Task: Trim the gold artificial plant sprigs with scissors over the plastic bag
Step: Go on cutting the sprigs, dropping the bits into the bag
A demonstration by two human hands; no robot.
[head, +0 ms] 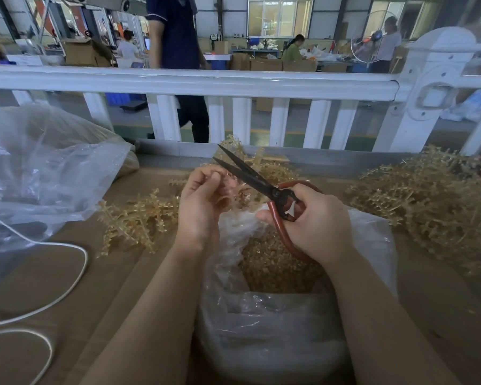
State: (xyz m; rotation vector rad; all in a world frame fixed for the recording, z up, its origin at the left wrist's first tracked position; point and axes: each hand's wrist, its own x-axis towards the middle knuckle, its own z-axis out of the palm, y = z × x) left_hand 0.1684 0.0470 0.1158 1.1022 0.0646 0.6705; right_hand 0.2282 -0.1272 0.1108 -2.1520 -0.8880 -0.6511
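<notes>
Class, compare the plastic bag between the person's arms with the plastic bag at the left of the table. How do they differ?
The near bag stands open and holds small gold trimmings; in the left bag none show. The near bag lies under both hands; the left bag lies crumpled to the side, untouched. Both are clear plastic on the same table.

Left hand (199, 202) apparently pinching, right hand (314, 220) gripping

A white railing (233, 84) runs behind the worktop (53, 273). A white cord (75, 276) loops below it at left; beyond it stand cardboard boxes (267, 65).
</notes>
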